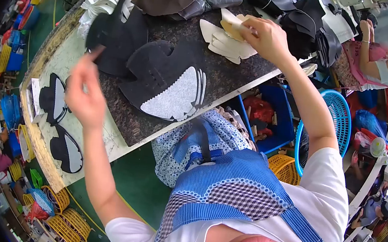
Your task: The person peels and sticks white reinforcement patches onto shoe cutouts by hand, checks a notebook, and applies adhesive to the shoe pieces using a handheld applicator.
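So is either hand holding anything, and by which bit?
Right hand: a cream cut piece, seemingly by its edge. Left hand: too blurred to tell.

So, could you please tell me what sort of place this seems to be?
Probably a workshop, perhaps for shoe parts: flat black-and-white cut pieces and thin cream-coloured cut pieces lie on a dark speckled worktable, with yellow lattice plastic baskets on the floor.
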`<state>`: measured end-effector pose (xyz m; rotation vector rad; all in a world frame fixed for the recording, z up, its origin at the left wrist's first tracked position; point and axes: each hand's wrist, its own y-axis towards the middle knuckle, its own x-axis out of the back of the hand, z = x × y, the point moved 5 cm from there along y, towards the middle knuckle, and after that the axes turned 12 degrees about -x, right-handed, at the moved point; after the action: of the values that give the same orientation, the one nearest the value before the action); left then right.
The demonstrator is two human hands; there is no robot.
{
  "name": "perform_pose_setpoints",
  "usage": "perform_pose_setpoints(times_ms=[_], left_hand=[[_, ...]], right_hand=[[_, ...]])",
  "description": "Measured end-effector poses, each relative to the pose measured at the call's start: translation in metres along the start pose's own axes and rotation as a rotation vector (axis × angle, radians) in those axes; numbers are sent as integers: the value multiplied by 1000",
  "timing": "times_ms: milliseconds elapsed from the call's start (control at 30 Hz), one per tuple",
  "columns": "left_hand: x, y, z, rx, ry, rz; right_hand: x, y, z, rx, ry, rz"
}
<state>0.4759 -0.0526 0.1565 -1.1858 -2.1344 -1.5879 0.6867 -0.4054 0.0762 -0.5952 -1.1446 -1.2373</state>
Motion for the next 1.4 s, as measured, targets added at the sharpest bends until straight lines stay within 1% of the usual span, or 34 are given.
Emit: perform_pose_setpoints(times_ms=[33,67,100,133,167,200,233,300,333,367,400,433,467,500,533,567,600,633,667,700,767,800,900,933,1033,1067,1100,1167,1200,1233,1300,1333,1367,1400], left_hand=[[-15,-4,-40,-269,-156,57],[-31,-28,-55,-314,-123,312],[-52,-51,-71,-481,-18,480],[-67,-74,-75,-422,-106,590],[-66,-79,-77,-349,-112,543],[-64,-75,-72,-271,-176,546],[-61,-69,-70,-188,-243,546],[-64,-59,-59,224,-425,608],[-69,-53,-56,295,-520,578],[-78,-47,-55,391,-714,493],[-86,-35,-61,558,-933,423],[-93,-26,-68,731,-1145,340],[-106,-19,-71,730,-1239,443],[-105,-18,-71,735,-1309,529],[-98,-12,-77,744,-1268,521],[-92,-10,-77,701,-1156,543],[-86,-10,-78,658,-1047,566],[-82,-12,-81,618,-943,594],[-87,-22,-83,511,-949,500],[-80,-20,-97,456,-796,503],[-66,-17,-111,307,-518,648],[-63,-21,-111,194,-480,615],[-54,-30,-115,107,-507,704],[-53,-33,-116,168,-629,747],[-50,-37,-123,348,-994,868],[-51,-41,-123,464,-1178,824],[-49,-34,-126,304,-1104,744],[-45,-18,-134,-7,-944,571],[-44,-19,-135,-278,-802,423],[-35,-17,-144,-448,-532,350],[-29,-23,-151,-661,-383,176],[-29,-24,-152,-706,-323,162],[-31,-23,-152,-752,-260,148],[-33,-22,-152,-796,-197,135]], right_hand=[[-5,4,-3,-27,-46,37],[-6,6,-9,-29,-28,-45],[-3,8,-15,-85,59,-62],[-1,11,-21,-141,145,-78],[2,11,-27,-197,231,-94],[12,8,-29,-227,416,-189],[25,3,-30,-203,611,-333],[55,-7,-14,24,673,-559],[65,-14,0,96,728,-529],[75,-25,19,172,787,-500],[79,-44,48,200,818,-380],[85,-63,80,396,667,-346],[76,-81,101,482,664,-227],[58,-102,126,629,633,-49],[55,-103,127,594,639,-33],[53,-102,123,558,642,-20],[57,-95,117,421,787,-23],[50,-90,115,45,1195,166],[44,-85,119,-44,1248,400],[37,-83,121,-131,1288,632],[20,-91,122,-173,1302,893],[22,-93,124,-173,1294,923],[35,-102,128,-99,1146,1003],[42,-103,130,-66,1095,993],[56,-112,138,199,959,1246],[53,-122,138,179,1032,1376],[56,-128,142,98,1038,1480],[43,-129,140,20,1176,1513],[30,-129,137,-98,1334,1403],[10,-131,129,-158,1484,1433],[-14,-131,132,-353,2063,1321],[-16,-124,135,-253,2203,1351],[-13,-121,132,-253,2272,1333],[-8,-121,129,-258,2112,1178]])
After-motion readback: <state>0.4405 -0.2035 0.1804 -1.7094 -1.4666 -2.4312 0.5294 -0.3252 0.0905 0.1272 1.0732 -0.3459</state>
